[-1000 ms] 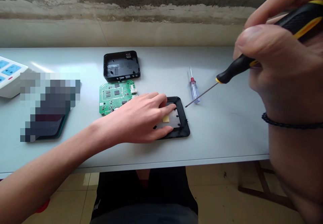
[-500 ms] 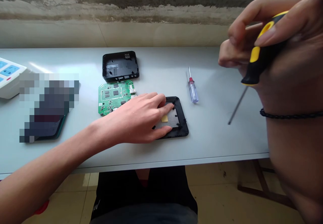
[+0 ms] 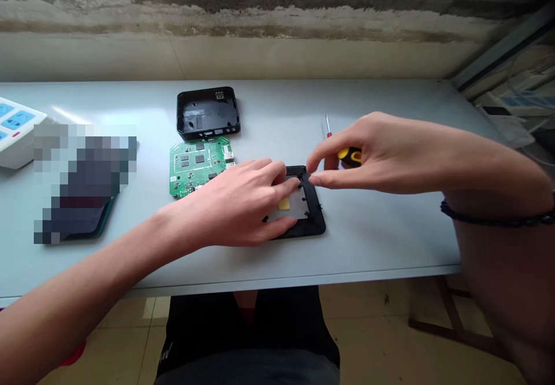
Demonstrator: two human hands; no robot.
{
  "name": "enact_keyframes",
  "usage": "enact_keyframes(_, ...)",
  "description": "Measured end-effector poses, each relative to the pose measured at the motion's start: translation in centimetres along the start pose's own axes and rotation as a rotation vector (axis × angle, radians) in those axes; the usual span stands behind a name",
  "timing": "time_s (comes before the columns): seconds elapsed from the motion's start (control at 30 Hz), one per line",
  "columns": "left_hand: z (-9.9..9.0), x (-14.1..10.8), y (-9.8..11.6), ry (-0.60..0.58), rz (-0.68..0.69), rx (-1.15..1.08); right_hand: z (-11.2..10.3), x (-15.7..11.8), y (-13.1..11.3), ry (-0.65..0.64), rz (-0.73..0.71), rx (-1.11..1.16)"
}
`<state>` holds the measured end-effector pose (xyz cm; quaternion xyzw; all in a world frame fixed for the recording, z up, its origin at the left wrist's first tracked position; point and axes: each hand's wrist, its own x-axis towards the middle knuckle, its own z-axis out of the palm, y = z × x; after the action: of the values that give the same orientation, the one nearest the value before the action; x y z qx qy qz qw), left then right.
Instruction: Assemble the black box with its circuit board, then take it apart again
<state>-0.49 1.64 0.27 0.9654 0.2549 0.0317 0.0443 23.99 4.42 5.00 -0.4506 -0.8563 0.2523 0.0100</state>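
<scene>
My left hand (image 3: 249, 203) lies over a flat black frame (image 3: 317, 211) with a grey plate inside, its thumb and forefinger apart on the plate near a yellow pad (image 3: 284, 204). At the frame's upper right corner is my right hand (image 3: 368, 154), thumb and forefinger a little apart. The other fingers of that hand are curled round a yellow-and-black screwdriver (image 3: 350, 156); its shaft is hidden. Behind my left hand lies a green circuit board (image 3: 191, 168), partly covered by it. An open black case shell (image 3: 208, 113) touches the board's far edge.
A small screwdriver with a red collar (image 3: 329, 128) lies behind my right hand, its handle hidden. At the left are a blurred-out dark phone-like object (image 3: 87, 188) and a white power strip (image 3: 19, 136). A wall runs along the table's far edge.
My right hand has come down and left from the upper right to the black frame's corner, bringing the yellow-and-black screwdriver. My left hand has stayed in place.
</scene>
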Motion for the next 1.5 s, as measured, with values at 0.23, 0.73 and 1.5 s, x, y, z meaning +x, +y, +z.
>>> enact_keyframes(0.23, 0.0, 0.1, 0.0, -0.02, -0.008, -0.004, 0.8, 0.5, -1.1, -0.091, 0.058, -0.101)
enact_keyframes(0.73, 0.1, 0.0, 0.0, 0.004, 0.009, -0.005, 1.8, 0.7, -0.6, -0.072, -0.023, -0.072)
enact_keyframes(1.5, 0.1, 0.2, 0.1, 0.014, -0.019, 0.035, 1.2, 0.3, -1.1, 0.085, -0.079, -0.078)
